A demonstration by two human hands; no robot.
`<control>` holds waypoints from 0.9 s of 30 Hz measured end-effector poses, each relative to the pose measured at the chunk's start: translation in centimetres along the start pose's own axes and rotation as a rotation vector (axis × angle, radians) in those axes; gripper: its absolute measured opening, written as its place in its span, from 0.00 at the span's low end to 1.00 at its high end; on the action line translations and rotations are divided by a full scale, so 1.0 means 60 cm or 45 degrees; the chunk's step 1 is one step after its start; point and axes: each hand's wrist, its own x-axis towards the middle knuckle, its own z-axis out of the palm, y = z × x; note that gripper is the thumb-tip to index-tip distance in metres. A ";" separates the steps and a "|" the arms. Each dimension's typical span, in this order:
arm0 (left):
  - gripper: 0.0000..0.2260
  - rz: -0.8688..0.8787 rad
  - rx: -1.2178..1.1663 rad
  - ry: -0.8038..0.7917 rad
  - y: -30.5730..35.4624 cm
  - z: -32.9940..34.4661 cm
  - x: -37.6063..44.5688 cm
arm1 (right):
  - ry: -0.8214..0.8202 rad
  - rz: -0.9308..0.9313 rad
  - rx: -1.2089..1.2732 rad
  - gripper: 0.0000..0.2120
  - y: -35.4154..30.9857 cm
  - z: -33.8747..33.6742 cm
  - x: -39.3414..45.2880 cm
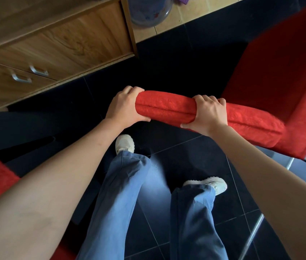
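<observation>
2 hands [127, 106] [210, 115] w/ 1 cushion [167, 107]

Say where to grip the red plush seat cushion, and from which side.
Its thick rounded near edge, from the person's side: the red plush seat cushion is wide, so two spaced grips suit it, as left hand and right hand wrap it now.
</observation>
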 end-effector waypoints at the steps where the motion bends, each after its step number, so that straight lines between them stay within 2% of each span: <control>1: 0.39 0.008 -0.014 0.010 0.002 0.000 -0.001 | 0.017 -0.006 -0.002 0.39 0.002 0.000 -0.001; 8: 0.36 0.037 -0.064 0.053 0.028 -0.010 -0.008 | 0.031 -0.022 -0.020 0.33 0.016 -0.025 -0.012; 14: 0.36 -0.020 -0.221 0.174 0.019 -0.021 -0.016 | 0.005 -0.032 -0.072 0.24 0.013 -0.045 -0.008; 19: 0.30 -0.143 -0.385 0.191 0.019 -0.025 -0.021 | 0.011 -0.032 -0.102 0.23 0.016 -0.048 -0.009; 27: 0.28 -0.125 -0.380 0.226 0.060 -0.061 -0.017 | 0.005 -0.008 -0.092 0.24 0.030 -0.110 -0.012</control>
